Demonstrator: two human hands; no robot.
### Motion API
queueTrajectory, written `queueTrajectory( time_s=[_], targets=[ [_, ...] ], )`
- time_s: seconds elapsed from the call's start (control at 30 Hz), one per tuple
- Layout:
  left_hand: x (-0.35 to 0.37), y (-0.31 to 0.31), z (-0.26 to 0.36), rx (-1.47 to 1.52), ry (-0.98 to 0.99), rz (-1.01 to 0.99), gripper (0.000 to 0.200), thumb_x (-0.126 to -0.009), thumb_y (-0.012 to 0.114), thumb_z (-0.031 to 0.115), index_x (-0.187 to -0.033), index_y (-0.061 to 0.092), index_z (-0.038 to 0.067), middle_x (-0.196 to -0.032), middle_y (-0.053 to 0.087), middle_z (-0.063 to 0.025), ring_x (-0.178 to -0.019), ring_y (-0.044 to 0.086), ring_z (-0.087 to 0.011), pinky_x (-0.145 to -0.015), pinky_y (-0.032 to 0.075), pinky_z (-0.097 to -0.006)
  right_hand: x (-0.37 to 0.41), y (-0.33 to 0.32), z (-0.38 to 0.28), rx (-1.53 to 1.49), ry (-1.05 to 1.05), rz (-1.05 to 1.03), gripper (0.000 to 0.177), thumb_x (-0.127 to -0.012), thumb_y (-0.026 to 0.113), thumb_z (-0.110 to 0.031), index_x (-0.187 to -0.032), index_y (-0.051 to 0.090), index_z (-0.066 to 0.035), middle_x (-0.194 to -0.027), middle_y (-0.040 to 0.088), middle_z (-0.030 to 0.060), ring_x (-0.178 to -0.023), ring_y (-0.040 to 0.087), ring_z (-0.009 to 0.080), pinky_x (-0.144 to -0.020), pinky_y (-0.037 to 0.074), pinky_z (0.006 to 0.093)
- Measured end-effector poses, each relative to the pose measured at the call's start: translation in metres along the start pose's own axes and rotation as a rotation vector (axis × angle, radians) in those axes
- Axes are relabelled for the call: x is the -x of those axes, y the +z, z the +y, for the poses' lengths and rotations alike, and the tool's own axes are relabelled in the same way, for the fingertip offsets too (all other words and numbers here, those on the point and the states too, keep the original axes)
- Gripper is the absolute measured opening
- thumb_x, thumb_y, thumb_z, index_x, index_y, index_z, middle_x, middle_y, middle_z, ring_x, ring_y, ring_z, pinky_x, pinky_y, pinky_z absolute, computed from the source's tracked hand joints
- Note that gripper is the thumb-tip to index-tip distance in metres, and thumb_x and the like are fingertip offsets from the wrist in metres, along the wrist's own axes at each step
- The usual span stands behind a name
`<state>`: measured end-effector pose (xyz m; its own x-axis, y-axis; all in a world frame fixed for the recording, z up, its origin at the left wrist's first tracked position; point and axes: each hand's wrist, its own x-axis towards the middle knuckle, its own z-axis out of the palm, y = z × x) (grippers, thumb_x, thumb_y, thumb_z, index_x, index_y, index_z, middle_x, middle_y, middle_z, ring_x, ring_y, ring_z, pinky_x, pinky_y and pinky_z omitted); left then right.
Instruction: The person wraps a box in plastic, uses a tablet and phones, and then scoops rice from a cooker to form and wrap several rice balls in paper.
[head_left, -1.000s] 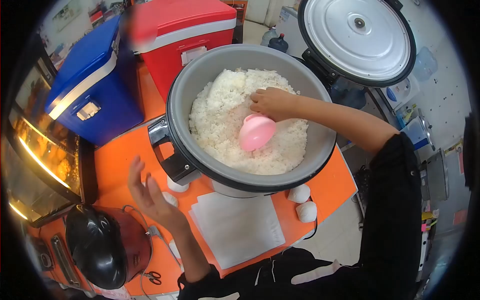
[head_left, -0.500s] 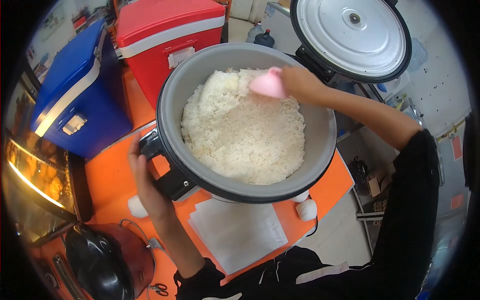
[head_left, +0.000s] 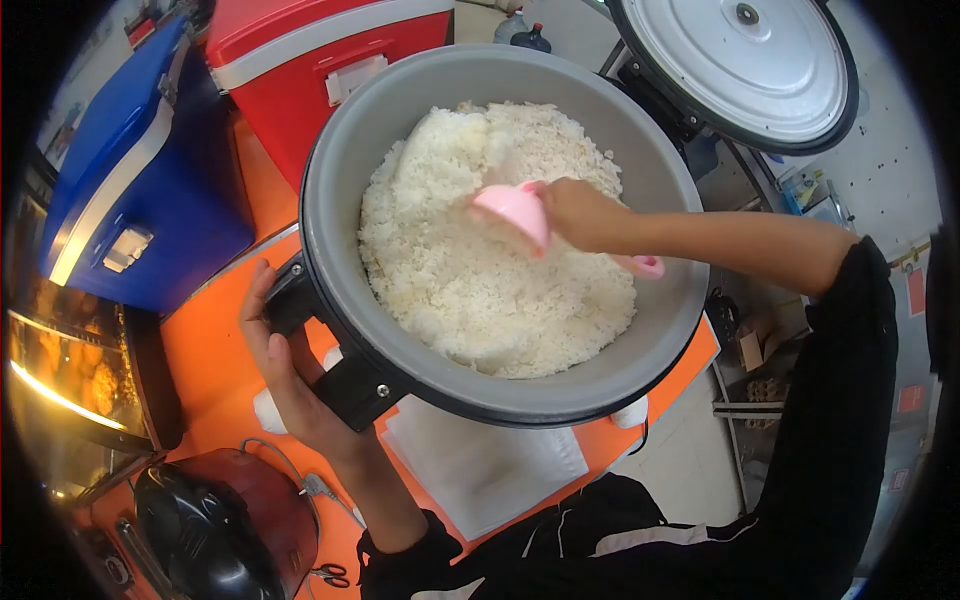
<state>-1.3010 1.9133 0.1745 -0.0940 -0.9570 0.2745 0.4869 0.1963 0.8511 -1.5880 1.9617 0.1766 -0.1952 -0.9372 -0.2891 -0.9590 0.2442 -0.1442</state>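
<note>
Your right hand, gripping the pink scoop, has dropped from 12 o'clock into the rice. Your left hand still clasps the cooker handle at 8 o'clock.

Your right hand is out in front of you, palm down, with its fingers curled tight round a pink scoop that juts from the thumb side. Its wrist is nearly straight. The bare right forearm runs back to the right and bends at the elbow into a black sleeve.

Your left hand sits lower and to the left. It clasps a black handle from the outer side, with the thumb stretched up along it and the fingers wrapped against its near face. The left forearm is also bare and slants down towards your body, meeting a dark cuff at the wrist end of your torso. The two hands are well apart.
</note>
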Motion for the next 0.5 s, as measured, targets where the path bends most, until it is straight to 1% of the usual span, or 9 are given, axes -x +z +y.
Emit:
queueTrajectory(
  time_s=[0.13, 0.2, 0.23, 0.3, 0.33, 0.4, 0.43, 0.47, 0.5],
  targets=[
    [0.0, 0.001, 0.002, -0.037, 0.017, -0.038, 0.049, -0.089, 0.031, 0.03, -0.125, 0.038, -0.003, -0.119, 0.047, -0.0155, -0.113, 0.046, -0.0233, -0.1, 0.031, -0.0354, 0.003, 0.002, -0.055, -0.062, -0.15, -0.059, 0.04, -0.077, 0.044, -0.004, -0.117, 0.052, -0.002, -0.081, 0.063, 0.0186, -0.065, 0.064, 0.0287, -0.052, 0.05, 0.0342],
    [-0.001, -0.002, 0.001, -0.019, 0.016, -0.047, 0.048, -0.088, 0.034, 0.029, -0.124, 0.039, -0.002, -0.12, 0.046, -0.0147, -0.113, 0.045, -0.0223, -0.099, 0.03, -0.0356, 0.012, -0.018, -0.081, -0.307, 0.078, -0.357, 0.032, -0.089, 0.035, -0.014, -0.11, 0.054, 0.0, -0.08, 0.061, 0.0243, -0.072, 0.062, 0.0351, -0.067, 0.049, 0.0408],
    [-0.001, -0.003, 0.0, 0.006, 0.008, -0.054, 0.047, -0.087, 0.036, 0.028, -0.123, 0.039, -0.002, -0.122, 0.045, -0.0138, -0.113, 0.044, -0.0213, -0.099, 0.029, -0.0357, 0.014, -0.015, -0.08, -0.31, 0.065, -0.355, 0.032, -0.089, 0.035, -0.014, -0.11, 0.054, 0.0, -0.08, 0.061, 0.0243, -0.072, 0.062, 0.0351, -0.067, 0.049, 0.0408],
    [-0.002, -0.004, -0.001, -0.011, 0.028, -0.049, 0.046, -0.087, 0.037, 0.028, -0.123, 0.04, -0.001, -0.121, 0.045, -0.0136, -0.114, 0.043, -0.0213, -0.099, 0.029, -0.0358, 0.021, -0.01, -0.072, -0.232, -0.26, -0.297, 0.032, -0.09, 0.033, -0.018, -0.104, 0.057, -0.001, -0.076, 0.06, 0.0241, -0.067, 0.063, 0.034, -0.056, 0.048, 0.04],
    [-0.001, -0.006, -0.001, -0.002, 0.001, -0.058, 0.045, -0.087, 0.037, 0.028, -0.122, 0.04, -0.001, -0.122, 0.045, -0.0135, -0.114, 0.043, -0.0215, -0.099, 0.029, -0.0359, 0.033, -0.012, -0.07, -0.239, -0.267, -0.296, 0.032, -0.09, 0.033, -0.018, -0.104, 0.057, -0.001, -0.076, 0.06, 0.0241, -0.067, 0.063, 0.034, -0.056, 0.048, 0.04],
    [-0.002, -0.007, -0.001, 0.014, -0.021, -0.064, 0.043, -0.088, 0.036, 0.027, -0.122, 0.041, 0.0, -0.124, 0.044, -0.0133, -0.116, 0.042, -0.0219, -0.101, 0.028, -0.0362, 0.057, -0.026, -0.061, -0.189, -0.335, -0.224, 0.033, -0.081, 0.038, -0.011, -0.108, 0.056, -0.003, -0.058, 0.053, 0.0094, -0.044, 0.052, 0.0213, -0.041, 0.043, 0.0344],
    [-0.001, -0.007, 0.0, 0.014, -0.022, -0.065, 0.043, -0.088, 0.036, 0.027, -0.122, 0.041, 0.0, -0.124, 0.044, -0.0133, -0.116, 0.042, -0.0219, -0.101, 0.028, -0.0362, 0.063, -0.035, -0.056, -0.19, -0.334, -0.224, 0.033, -0.081, 0.038, -0.011, -0.108, 0.056, -0.003, -0.058, 0.053, 0.0094, -0.044, 0.052, 0.0213, -0.041, 0.043, 0.0344],
    [-0.001, -0.006, 0.001, 0.018, -0.031, -0.064, 0.043, -0.089, 0.036, 0.027, -0.122, 0.041, 0.0, -0.124, 0.044, -0.0131, -0.117, 0.042, -0.0218, -0.101, 0.027, -0.0362, 0.065, -0.048, -0.049, -0.35, -0.104, -0.469, 0.032, -0.087, 0.036, -0.023, -0.099, 0.057, -0.004, -0.06, 0.054, 0.0106, -0.045, 0.052, 0.0213, -0.042, 0.042, 0.035],
    [-0.001, -0.005, 0.002, 0.024, -0.041, -0.06, 0.042, -0.089, 0.036, 0.026, -0.122, 0.042, 0.001, -0.124, 0.044, -0.013, -0.117, 0.041, -0.0218, -0.102, 0.027, -0.0361, 0.064, -0.058, -0.041, -0.505, 0.134, -0.71, 0.041, -0.093, 0.033, -0.036, -0.09, 0.059, -0.004, -0.062, 0.054, 0.0118, -0.047, 0.052, 0.0214, -0.042, 0.04, 0.0355]
  ],
)
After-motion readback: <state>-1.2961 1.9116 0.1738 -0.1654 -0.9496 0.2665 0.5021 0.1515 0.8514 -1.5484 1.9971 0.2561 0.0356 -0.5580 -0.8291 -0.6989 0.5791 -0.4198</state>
